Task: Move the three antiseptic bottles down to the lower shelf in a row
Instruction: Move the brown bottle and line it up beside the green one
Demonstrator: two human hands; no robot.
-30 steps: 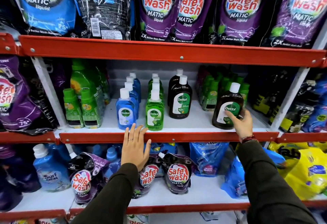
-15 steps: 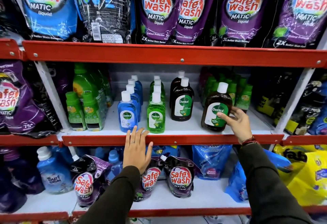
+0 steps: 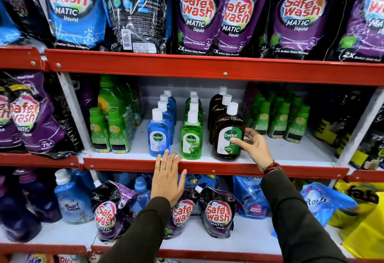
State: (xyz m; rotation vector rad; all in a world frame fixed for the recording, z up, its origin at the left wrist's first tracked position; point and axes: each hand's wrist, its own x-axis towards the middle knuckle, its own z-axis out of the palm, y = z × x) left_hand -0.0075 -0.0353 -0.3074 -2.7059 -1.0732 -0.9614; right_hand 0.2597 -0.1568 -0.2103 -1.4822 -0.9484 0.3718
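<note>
Three brown Dettol antiseptic bottles with white caps stand one behind another on the middle shelf (image 3: 291, 154). My right hand (image 3: 254, 148) grips the front brown bottle (image 3: 226, 125), thumb on its green-and-white label and fingers round its right side; the bottle stands upright on the shelf. The two brown bottles (image 3: 216, 105) behind it are partly hidden. My left hand (image 3: 167, 177) lies flat on the red shelf edge (image 3: 228, 168), fingers apart and holding nothing. The lower shelf (image 3: 253, 240) is white.
Rows of blue Dettol bottles (image 3: 158, 138) and green Dettol bottles (image 3: 191, 140) stand left of the brown ones. Small green bottles (image 3: 278, 121) fill the right side. Safewash pouches (image 3: 218, 215) and a Surf excel bottle (image 3: 70, 200) crowd the lower shelf.
My right hand has slid the brown bottle leftward along the middle shelf, into line in front of the other two brown bottles. My left hand stays on the shelf edge.
</note>
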